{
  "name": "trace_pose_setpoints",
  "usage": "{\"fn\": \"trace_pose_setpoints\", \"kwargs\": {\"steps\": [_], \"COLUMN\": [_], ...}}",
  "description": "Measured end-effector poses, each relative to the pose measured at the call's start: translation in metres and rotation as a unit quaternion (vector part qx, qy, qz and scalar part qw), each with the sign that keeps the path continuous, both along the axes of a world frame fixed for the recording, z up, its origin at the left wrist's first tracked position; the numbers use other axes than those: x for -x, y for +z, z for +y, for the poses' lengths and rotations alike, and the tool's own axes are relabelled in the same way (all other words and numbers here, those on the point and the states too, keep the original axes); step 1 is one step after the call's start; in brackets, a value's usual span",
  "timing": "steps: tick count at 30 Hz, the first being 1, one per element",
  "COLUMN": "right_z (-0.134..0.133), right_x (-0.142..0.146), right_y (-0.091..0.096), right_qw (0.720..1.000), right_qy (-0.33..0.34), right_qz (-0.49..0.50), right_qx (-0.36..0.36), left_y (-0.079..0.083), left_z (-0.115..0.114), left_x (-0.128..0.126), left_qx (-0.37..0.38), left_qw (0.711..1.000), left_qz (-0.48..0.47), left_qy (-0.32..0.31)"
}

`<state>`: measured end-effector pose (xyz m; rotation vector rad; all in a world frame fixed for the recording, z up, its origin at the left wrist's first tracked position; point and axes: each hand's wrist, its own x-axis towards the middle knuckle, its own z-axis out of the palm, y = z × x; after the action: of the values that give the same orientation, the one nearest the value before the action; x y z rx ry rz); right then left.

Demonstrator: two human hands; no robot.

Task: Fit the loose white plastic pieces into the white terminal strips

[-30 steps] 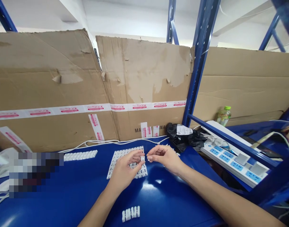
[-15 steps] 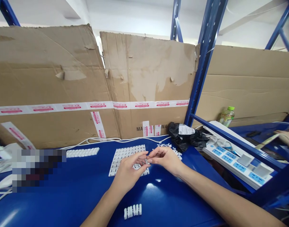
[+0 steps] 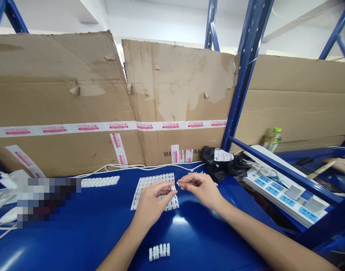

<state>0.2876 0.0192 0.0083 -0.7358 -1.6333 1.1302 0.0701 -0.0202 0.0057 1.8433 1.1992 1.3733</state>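
My left hand (image 3: 151, 201) and my right hand (image 3: 200, 188) meet fingertip to fingertip over the blue table (image 3: 90, 226). Each pinches a tiny white piece (image 3: 175, 184), too small to name. Just under them lies a flat white grid of small connector pieces (image 3: 150, 182). A short white strip of several joined pieces (image 3: 159, 251) lies near the front edge, between my forearms. A loose scatter of small white pieces (image 3: 199, 174) shows behind my right hand.
Taped cardboard sheets (image 3: 104, 101) wall off the back. A long white strip (image 3: 100, 181) and white cables (image 3: 113, 167) lie at the left. A black bag (image 3: 220, 163), a blue-and-white power strip (image 3: 282, 194), a green-capped bottle (image 3: 272, 138) and another person's hand (image 3: 340, 165) are to the right of the blue rack post (image 3: 240, 75).
My fingertips came together half a second ago and now sit slightly apart again, each still pinched. The view has shifted a little.
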Motion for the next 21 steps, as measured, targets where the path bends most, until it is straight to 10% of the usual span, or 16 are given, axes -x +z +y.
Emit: {"fn": "trace_pose_setpoints", "kwargs": {"steps": [10,21], "right_z": [-0.0072,-0.0103], "right_x": [0.0021,0.0011], "right_y": [-0.0029,0.0025], "right_qw": [0.974,0.967], "right_qy": [-0.032,-0.032], "right_qz": [-0.113,-0.136], "right_qx": [-0.195,-0.214], "left_y": [0.0002,0.0003], "left_z": [-0.0018,-0.0027], "left_x": [-0.0045,-0.0044], "left_qx": [0.028,0.032], "left_qw": [0.999,0.999], "left_qz": [-0.021,-0.021], "left_qy": [-0.001,-0.013]}}
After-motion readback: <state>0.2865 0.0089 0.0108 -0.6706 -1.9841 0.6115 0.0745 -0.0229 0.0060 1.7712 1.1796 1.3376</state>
